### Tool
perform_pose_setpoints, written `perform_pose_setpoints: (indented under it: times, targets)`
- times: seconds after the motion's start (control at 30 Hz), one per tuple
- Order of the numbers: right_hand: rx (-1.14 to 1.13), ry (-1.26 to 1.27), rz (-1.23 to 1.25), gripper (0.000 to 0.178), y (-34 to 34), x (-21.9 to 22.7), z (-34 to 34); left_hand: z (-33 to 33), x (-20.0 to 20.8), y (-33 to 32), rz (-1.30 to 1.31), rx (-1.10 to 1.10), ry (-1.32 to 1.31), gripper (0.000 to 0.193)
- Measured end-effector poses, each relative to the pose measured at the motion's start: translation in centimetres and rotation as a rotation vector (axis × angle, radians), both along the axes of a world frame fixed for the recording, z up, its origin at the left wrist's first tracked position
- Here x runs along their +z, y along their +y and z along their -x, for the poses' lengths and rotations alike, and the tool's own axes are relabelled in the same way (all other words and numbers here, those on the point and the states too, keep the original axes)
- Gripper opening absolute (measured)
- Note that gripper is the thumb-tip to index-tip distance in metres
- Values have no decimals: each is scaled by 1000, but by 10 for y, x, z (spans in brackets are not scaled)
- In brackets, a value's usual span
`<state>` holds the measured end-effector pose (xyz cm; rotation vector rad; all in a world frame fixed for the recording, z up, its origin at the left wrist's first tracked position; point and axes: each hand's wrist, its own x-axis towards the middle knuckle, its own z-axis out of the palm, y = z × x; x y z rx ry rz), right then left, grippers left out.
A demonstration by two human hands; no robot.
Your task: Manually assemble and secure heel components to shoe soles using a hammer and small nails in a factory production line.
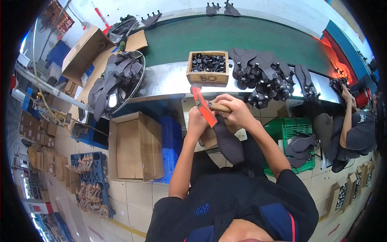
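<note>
My right hand (238,113) is wrapped around the wooden handle of a hammer (208,113), whose long head is painted orange-red. Just beneath the hammer lies a dark grey shoe sole (229,142), its broad end pointing back toward my body. At the sole's far end my left hand (196,121) is closed on it, with the fingertips partly hidden behind the hammer head. Ahead of both hands, on the metal bench edge, stands a wooden box (207,77) filled with small black heel pieces.
Dark soles with heels are heaped on the bench (262,72) to the right. A wire basket (141,66) of soles stands left. Beyond runs a green conveyor belt (242,36). An open carton (135,149) and a green crate (308,127) flank me. A co-worker (356,129) sits at right.
</note>
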<state>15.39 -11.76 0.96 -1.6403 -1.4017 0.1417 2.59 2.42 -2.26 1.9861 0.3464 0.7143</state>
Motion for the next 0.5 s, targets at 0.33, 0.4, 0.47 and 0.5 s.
perform_pose_setpoints:
  times: [0.33,0.4,0.47,0.5]
  targets:
    - [-114,87,-203,26,-13,21,20,0,3,3,128,-55,-29,23]
    - [-126,249,-64,31,-36,36,31,1,-2,2,254,-76,-10,23]
    - [-157,475,75,36,-55,61,49,2,-2,0,365,-104,-16,22]
    - [-158,484,84,36,-62,68,55,1,-2,0,374,-102,-7,22]
